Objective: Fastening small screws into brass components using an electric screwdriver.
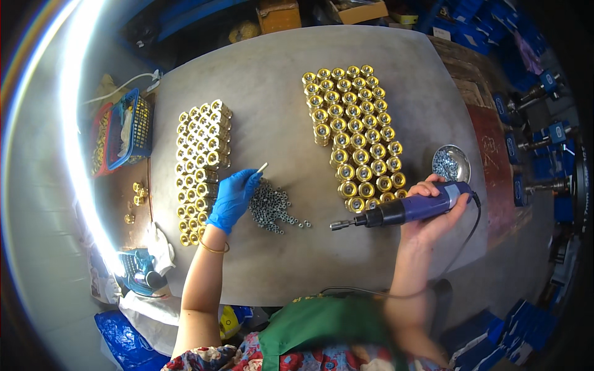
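My left hand [234, 196], in a blue glove, pinches a short whitish stick [263, 168] that points up and to the right. Just beside it lies a loose pile of small grey nuts [267, 207]. My bare right hand [436, 210] grips a purple and black electric screwdriver [408, 209], held level with its metal socket tip pointing left over the table. On the left, a block of brass fittings [204, 139] stands in rows, partly behind the gloved hand. A second block of brass fittings [352, 123] stands farther right, its near rows close to the screwdriver.
A metal bowl [451, 164] of small hardware sits beyond my right hand. The screwdriver's black cord [473, 232] loops down toward the table's near edge. Blue and red baskets [137, 130] and several loose brass fittings [140, 193] are at the left. Machine handles [541, 139] line the right side.
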Demonstrator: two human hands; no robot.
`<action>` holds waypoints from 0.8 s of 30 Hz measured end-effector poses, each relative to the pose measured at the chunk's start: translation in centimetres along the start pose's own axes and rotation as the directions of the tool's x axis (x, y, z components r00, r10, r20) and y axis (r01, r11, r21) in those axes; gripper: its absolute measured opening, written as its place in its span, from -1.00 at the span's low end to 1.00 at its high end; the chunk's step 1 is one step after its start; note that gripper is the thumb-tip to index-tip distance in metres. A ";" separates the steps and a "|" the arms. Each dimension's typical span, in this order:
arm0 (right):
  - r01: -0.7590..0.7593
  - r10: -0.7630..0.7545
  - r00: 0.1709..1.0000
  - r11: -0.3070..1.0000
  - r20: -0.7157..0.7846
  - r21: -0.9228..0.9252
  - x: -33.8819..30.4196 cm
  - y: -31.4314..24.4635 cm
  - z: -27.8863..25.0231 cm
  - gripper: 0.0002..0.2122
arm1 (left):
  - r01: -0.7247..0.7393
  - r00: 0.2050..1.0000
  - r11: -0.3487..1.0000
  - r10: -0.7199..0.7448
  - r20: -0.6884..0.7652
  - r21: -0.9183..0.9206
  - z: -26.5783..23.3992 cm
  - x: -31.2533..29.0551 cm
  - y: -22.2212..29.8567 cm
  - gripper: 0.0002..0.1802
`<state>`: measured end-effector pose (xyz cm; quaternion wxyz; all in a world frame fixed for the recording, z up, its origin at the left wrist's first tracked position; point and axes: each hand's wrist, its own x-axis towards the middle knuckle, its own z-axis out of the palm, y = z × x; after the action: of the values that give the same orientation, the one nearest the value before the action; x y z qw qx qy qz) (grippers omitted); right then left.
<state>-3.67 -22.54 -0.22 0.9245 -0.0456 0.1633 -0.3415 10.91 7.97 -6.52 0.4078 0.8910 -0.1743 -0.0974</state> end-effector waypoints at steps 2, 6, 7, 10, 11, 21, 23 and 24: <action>0.001 -0.001 1.000 1.000 -0.008 -0.018 0.0 0.1 0.0 -0.55 | -0.006 1.000 1.000 0.006 0.001 0.009 0.3 0.0 0.1 -0.74; -0.039 0.040 0.996 0.999 0.080 -0.008 0.1 -0.1 -0.4 -0.52 | 0.017 0.999 0.996 -0.013 0.043 -0.084 0.7 0.2 0.8 -0.74; -0.020 0.021 0.999 1.000 0.025 -0.023 0.0 0.0 0.0 -0.54 | 0.017 0.998 0.994 -0.011 0.060 -0.104 0.8 0.4 1.0 -0.75; 0.004 -0.005 1.000 0.999 -0.030 -0.051 0.0 0.1 0.2 -0.55 | 0.007 0.988 0.997 -0.019 0.151 0.080 0.2 1.4 2.3 -0.77; 0.008 -0.010 0.999 0.998 -0.030 -0.063 0.0 0.0 0.2 -0.55 | 0.007 0.988 0.997 -0.019 0.151 0.079 -0.1 2.0 2.5 -0.77; 0.018 -0.022 0.999 0.996 -0.045 -0.085 -0.3 -0.3 0.8 -0.55 | 0.091 0.982 0.994 -0.081 -0.168 0.055 -3.9 2.2 0.2 -0.78; 0.036 -0.041 0.998 0.994 -0.047 -0.107 -0.1 -0.6 0.6 -0.54 | 0.147 0.965 0.987 -0.129 -0.229 0.060 -6.3 3.0 1.2 -0.76; 0.021 -0.025 0.999 0.995 -0.042 -0.096 -0.2 -0.1 0.9 -0.54 | 0.119 0.956 0.988 -0.087 -0.280 0.097 -7.5 3.2 -1.4 -0.78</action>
<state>-3.60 -22.48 0.74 0.9136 -0.0844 0.1986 -0.3447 16.52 12.71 -2.83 0.3716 0.9253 -0.0747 0.0158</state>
